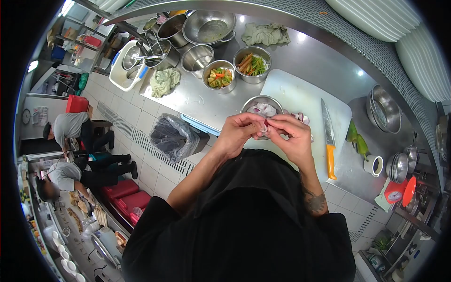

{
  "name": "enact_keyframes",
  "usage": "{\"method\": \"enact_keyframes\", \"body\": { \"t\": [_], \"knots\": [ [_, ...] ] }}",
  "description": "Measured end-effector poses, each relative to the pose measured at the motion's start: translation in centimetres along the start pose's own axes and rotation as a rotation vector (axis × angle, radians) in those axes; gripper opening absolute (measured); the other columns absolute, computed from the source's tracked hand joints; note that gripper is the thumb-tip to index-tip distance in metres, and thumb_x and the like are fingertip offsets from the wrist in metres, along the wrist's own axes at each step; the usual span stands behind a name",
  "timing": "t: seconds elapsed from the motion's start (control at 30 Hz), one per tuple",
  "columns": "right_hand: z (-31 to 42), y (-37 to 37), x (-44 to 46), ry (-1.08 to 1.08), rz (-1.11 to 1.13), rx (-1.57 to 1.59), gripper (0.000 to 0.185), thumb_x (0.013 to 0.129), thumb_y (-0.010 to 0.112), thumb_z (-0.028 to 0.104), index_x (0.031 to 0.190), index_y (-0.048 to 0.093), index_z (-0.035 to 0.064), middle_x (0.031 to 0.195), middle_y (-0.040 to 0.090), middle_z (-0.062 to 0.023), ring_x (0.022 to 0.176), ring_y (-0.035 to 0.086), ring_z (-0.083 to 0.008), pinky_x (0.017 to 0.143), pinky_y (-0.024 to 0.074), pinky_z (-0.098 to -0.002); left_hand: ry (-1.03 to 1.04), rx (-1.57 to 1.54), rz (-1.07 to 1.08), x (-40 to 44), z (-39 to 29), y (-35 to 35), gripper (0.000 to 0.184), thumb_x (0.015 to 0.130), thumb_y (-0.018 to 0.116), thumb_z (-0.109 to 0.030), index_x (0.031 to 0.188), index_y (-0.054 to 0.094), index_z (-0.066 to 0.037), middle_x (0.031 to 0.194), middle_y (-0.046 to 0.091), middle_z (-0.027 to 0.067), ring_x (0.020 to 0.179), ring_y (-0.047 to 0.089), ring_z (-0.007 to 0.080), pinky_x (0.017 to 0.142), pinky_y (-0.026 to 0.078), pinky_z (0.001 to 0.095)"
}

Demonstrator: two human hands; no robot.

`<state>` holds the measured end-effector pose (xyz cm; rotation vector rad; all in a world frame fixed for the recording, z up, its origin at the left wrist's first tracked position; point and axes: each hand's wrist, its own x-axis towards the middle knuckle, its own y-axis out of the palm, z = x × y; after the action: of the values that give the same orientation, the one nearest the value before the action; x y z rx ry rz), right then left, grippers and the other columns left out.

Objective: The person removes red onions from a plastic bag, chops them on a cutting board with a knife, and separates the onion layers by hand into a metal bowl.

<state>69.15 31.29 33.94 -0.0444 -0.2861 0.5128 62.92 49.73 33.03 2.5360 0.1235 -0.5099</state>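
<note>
Both my hands meet over the near rim of a steel bowl [262, 100] that holds pieces of red onion [264, 110]. My left hand [239, 133] and my right hand [292, 136] pinch a small piece of red onion [264, 128] between their fingertips. More onion pieces [303, 118] lie on the white cutting board [293, 89], just right of the bowl and partly behind my right hand. A knife with an orange handle [331, 162] rests on the board farther right.
Bowls of cut vegetables [219, 77] [252, 64] stand behind the board at left, near a crumpled cloth [164, 82]. Green peppers [359, 141] and a white cup [373, 165] are at right. A lined bin [174, 136] stands below the counter's left edge. Two people [70, 127] work at far left.
</note>
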Motion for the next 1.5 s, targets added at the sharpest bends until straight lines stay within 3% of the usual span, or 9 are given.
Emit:
{"method": "enact_keyframes", "body": {
  "t": [0.33,0.43,0.5,0.83,0.93,1.13,1.33,1.43,1.5],
  "knots": [
    [0.6,0.7,0.0,-0.111,-0.060,-0.239,0.022,0.080,0.073,-0.007,0.102,0.072,-0.0054,0.098,0.071,-0.0115,0.080,0.072,-0.0162,0.070,0.0600,-0.0260,0.114,0.135,-0.017,0.2,0.5,-0.1,0.016,0.094,0.068,-0.001,0.109,0.069,0.002,0.095,0.072,0.0074,0.081,0.064,0.0109,0.071,0.052,0.0269],
    [0.2,0.6,0.0,-0.047,-0.054,-0.196,0.022,0.080,0.072,-0.008,0.102,0.072,-0.0061,0.097,0.071,-0.0119,0.081,0.073,-0.0160,0.070,0.0602,-0.0260,0.121,0.103,-0.048,-0.1,0.2,0.7,0.017,0.094,0.064,0.001,0.110,0.067,0.005,0.093,0.070,0.0084,0.077,0.061,0.0124,0.069,0.049,0.0271],
    [-0.2,0.5,-0.1,0.076,-0.074,0.105,0.021,0.082,0.072,-0.007,0.103,0.071,-0.0064,0.097,0.071,-0.0119,0.082,0.073,-0.0158,0.071,0.0604,-0.0258,0.107,0.087,-0.056,-0.1,-0.2,1.0,0.016,0.095,0.065,0.000,0.110,0.067,0.005,0.092,0.070,0.0082,0.077,0.061,0.0123,0.069,0.049,0.0270],
    [0.3,0.0,0.0,0.046,-0.028,0.039,0.016,0.087,0.072,-0.002,0.103,0.072,-0.0055,0.102,0.072,-0.0124,0.083,0.072,-0.0157,0.072,0.0602,-0.0255,0.108,0.097,-0.032,0.0,-0.2,0.3,0.017,0.094,0.069,-0.005,0.109,0.070,0.002,0.094,0.073,0.0073,0.079,0.063,0.0099,0.069,0.050,0.0252],
    [-0.2,-0.2,-0.1,0.089,0.045,0.134,0.018,0.089,0.071,-0.002,0.107,0.072,-0.0045,0.106,0.070,-0.0122,0.087,0.071,-0.0154,0.077,0.0599,-0.0262,0.125,0.095,-0.021,-0.1,-0.2,0.3,0.017,0.094,0.069,-0.004,0.110,0.070,0.002,0.095,0.073,0.0076,0.079,0.064,0.0100,0.069,0.050,0.0252],
    [0.8,1.1,-0.2,-0.038,-0.056,-0.095,0.016,0.086,0.072,-0.004,0.102,0.072,-0.0045,0.097,0.070,-0.0112,0.080,0.071,-0.0148,0.070,0.0593,-0.0264,0.121,0.096,-0.040,0.1,0.4,0.0,0.017,0.094,0.068,-0.004,0.110,0.070,0.002,0.092,0.072,0.0059,0.078,0.063,0.0093,0.068,0.051,0.0251],
    [1.0,1.3,-0.1,-0.119,-0.094,-0.288,0.009,0.081,0.072,-0.006,0.087,0.065,-0.0032,0.080,0.067,-0.0082,0.068,0.067,-0.0150,0.061,0.0552,-0.0277,0.221,0.263,-0.120,0.1,0.7,0.5,0.014,0.096,0.068,-0.007,0.107,0.071,0.001,0.090,0.072,0.0048,0.075,0.062,0.0077,0.066,0.052,0.0235],
    [0.3,1.2,-0.2,-0.031,-0.069,-0.289,0.009,0.081,0.070,-0.006,0.084,0.063,-0.0010,0.076,0.064,-0.0032,0.065,0.062,-0.0098,0.059,0.0521,-0.0253,0.217,0.295,-0.087,-0.2,0.3,0.7,0.019,0.096,0.068,-0.008,0.111,0.071,0.002,0.091,0.072,0.0047,0.077,0.061,0.0076,0.069,0.053,0.0237],
    [-1.1,1.1,-0.3,0.125,-0.100,-0.007,0.012,0.078,0.074,-0.002,0.082,0.063,0.0004,0.072,0.064,-0.0013,0.062,0.059,-0.0060,0.057,0.0498,-0.0232,0.196,0.311,-0.054,-0.4,0.1,0.6,0.022,0.096,0.067,-0.006,0.115,0.070,0.003,0.092,0.071,0.0060,0.081,0.062,0.0098,0.073,0.053,0.0253]
  ]
}}
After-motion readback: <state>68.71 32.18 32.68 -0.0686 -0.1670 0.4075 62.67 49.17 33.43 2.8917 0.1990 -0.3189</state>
